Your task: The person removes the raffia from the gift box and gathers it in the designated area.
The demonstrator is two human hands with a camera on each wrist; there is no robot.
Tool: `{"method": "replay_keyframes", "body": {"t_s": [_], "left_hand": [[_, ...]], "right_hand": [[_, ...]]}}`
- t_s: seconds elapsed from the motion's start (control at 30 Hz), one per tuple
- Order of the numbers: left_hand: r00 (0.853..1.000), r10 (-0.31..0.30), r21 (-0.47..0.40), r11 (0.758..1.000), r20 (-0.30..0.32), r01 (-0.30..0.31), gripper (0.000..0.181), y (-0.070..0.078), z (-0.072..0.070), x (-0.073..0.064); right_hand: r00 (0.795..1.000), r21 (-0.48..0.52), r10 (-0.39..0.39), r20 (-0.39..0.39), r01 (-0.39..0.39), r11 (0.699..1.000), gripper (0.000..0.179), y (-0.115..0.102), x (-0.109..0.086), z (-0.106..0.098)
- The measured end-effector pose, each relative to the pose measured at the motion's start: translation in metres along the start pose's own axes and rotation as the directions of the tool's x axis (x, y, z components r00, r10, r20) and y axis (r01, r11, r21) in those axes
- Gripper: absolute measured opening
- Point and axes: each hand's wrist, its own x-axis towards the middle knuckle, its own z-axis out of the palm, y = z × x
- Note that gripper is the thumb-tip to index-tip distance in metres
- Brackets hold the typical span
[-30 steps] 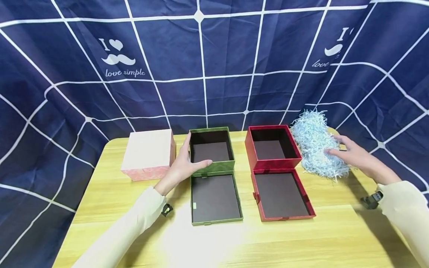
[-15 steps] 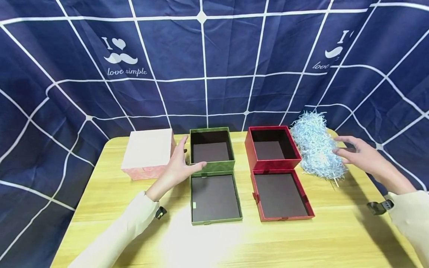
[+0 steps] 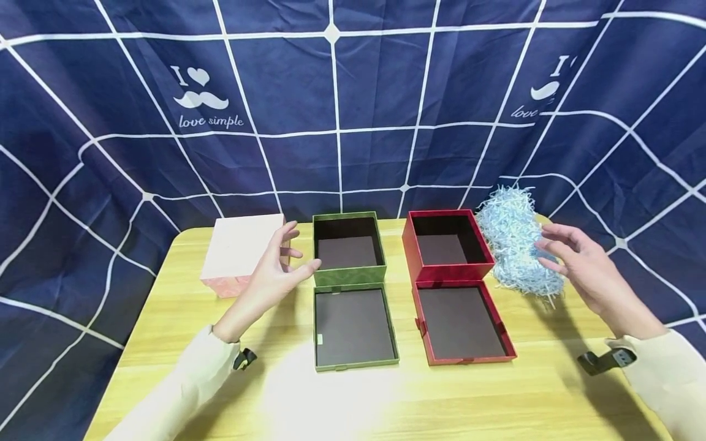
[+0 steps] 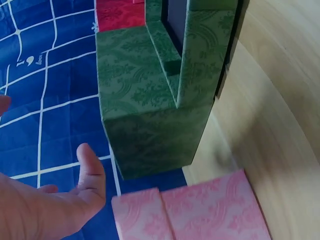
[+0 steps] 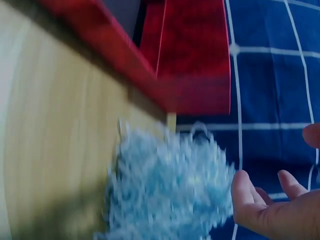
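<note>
Hovering near the green box, the left hand is shown — fingers released. Blue shredded paper is piled beside the red box — flanked by the right hand, fingers loose.

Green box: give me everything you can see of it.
The green box sits upright and open on the wooden table, between the pink box and the red box. Its outside looks like patterned paper over board; its inside is dark, floor visible. The shallow, dark-lined lid lies open at its near edge, a small pale patch on its left side. The left hand is close, apparently not touching.
</note>
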Motion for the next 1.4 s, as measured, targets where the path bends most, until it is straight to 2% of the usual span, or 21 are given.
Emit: {"method": "replay_keyframes", "body": {"t_s": [0.2,0.33,0.53,0.7,0.8,0.93,1.17,1.4], "left_hand": [[0.998,0.049,0.032,0.998,-0.029,-0.048,0.088,0.005,-0.013,-0.007],[0.998,0.049,0.066,0.997,-0.04,-0.046,0.085,0.008,-0.022,-0.012],[0.996,0.049,0.056,0.997,-0.077,-0.044,0.079,0.004,-0.039,-0.022],[0.982,0.114,0.026,0.993,-0.149,-0.111,0.069,-0.004,-0.051,-0.028],[0.972,0.126,0.027,0.992,-0.196,-0.123,0.066,-0.006,-0.058,-0.032],[0.966,0.107,0.037,0.994,-0.235,-0.101,0.067,-0.008,-0.066,-0.038],[0.951,0.066,0.079,0.996,-0.303,-0.044,0.065,-0.015,-0.082,-0.047],[0.933,0.034,0.135,0.991,-0.359,0.016,0.062,-0.024,-0.106,-0.044]], "right_hand": [[1.0,-0.047,-0.005,-0.001,0.005,0.999,0.028,0.002,-0.005,0.03],[1.0,-0.062,-0.016,0.009,0.017,0.998,0.029,0.004,-0.007,0.053],[0.998,-0.127,0.042,0.045,-0.036,0.991,0.034,0.004,-0.009,0.089],[0.995,-0.173,0.062,0.073,-0.049,0.984,0.04,0.001,-0.006,0.116],[0.993,-0.206,0.075,0.093,-0.054,0.977,0.045,0.0,0.0,0.133],[0.99,-0.238,0.097,0.103,-0.071,0.969,0.049,-0.001,0.008,0.153],[0.985,-0.198,0.115,0.127,-0.088,0.976,0.054,0.007,0.02,0.18],[0.977,-0.158,0.134,0.168,-0.108,0.982,0.055,0.019,0.036,0.218]]}}
